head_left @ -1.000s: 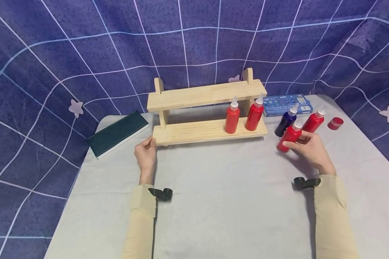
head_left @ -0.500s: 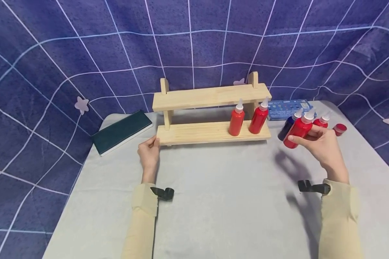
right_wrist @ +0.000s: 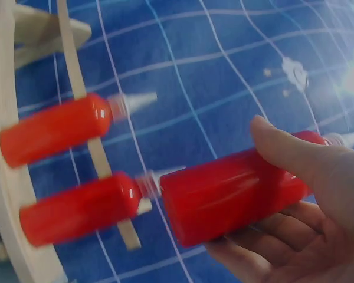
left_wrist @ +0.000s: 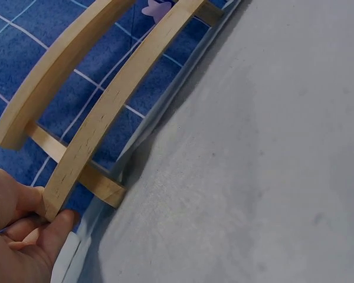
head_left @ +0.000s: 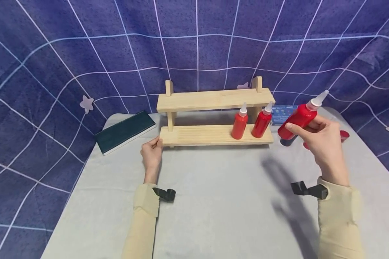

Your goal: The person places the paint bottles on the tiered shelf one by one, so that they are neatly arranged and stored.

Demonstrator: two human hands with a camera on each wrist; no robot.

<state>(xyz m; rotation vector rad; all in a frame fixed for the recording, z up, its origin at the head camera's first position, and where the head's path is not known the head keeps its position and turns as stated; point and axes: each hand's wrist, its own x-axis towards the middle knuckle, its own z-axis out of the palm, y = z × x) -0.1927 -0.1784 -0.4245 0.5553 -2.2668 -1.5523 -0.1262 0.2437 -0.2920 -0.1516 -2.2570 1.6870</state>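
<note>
Dark green object (head_left: 124,132) lies left of your left hand (head_left: 151,153), which pinches the left end of the lower shelf (head_left: 201,134) on the wooden rack (head_left: 214,99). Two red bottles (head_left: 239,126) stand toward its right end. Further right, a third red bottle (head_left: 295,123), tilted nozzle-up above the table (head_left: 214,201), partly hides a dark blue bottle (head_left: 287,142), clamped by your right hand's (head_left: 329,144) thumb and fingers.

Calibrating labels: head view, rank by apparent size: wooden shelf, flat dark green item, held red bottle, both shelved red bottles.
Wooden shelf
Flat dark green item
Held red bottle
Left shelved bottle and right shelved bottle: look alike, unranked
</note>
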